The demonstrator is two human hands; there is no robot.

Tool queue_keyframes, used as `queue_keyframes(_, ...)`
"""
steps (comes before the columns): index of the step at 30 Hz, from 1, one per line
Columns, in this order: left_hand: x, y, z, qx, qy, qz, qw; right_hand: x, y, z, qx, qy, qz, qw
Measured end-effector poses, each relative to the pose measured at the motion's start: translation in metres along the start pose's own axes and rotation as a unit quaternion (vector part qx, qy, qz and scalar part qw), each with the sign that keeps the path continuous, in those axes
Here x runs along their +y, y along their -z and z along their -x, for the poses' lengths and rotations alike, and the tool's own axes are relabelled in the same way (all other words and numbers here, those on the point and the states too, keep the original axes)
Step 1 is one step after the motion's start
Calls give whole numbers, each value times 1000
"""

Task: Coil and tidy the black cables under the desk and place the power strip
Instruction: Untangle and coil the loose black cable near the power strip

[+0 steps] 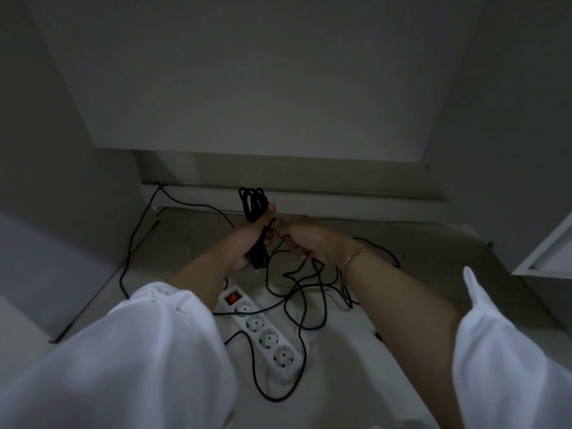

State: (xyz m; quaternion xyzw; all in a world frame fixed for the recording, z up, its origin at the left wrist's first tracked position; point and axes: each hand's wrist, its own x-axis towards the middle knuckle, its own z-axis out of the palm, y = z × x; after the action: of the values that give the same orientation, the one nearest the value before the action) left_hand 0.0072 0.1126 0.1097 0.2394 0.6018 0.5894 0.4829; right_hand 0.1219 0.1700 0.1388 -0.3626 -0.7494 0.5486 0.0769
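Note:
My left hand (247, 243) grips a bundle of coiled black cable (254, 205), whose loops stick up above the fist. My right hand (298, 238) sits right beside it and pinches a strand of the same black cable. Loose black cable (305, 292) trails from both hands in tangled loops across the floor. A white power strip (263, 332) with a red switch and several sockets lies on the floor below my hands, with cable strands crossing over it.
The desk underside and back panel (247, 88) hang overhead. A white baseboard (340, 205) runs along the rear. Another thin black cable (136, 236) climbs the left side toward the back corner. A white drawer unit (548, 252) stands at right.

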Motion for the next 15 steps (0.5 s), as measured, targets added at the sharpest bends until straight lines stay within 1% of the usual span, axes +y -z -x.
queue_keyframes(2,0,1,1,-15,-7,-27,999,1,1,2,-5,-1,42,999)
queue_keyframes(4,0,-3,3,-22,-16,-47,999,1,-2,3,-5,8,57,998)
queue_keyframes(6,0,-8,4,-14,-27,-39,999,0,-6,2,9,0,42,999)
queue_keyframes(9,3,-7,4,-14,-38,16,999,-2,-9,-1,14,-13,0,1000)
queue_keyframes(13,6,2,3,-8,-62,59,996,-1,-3,5,-53,-3,-51,997)
queue_keyframes(15,6,4,4,2,-73,75,995,3,-1,6,-101,2,-30,994)
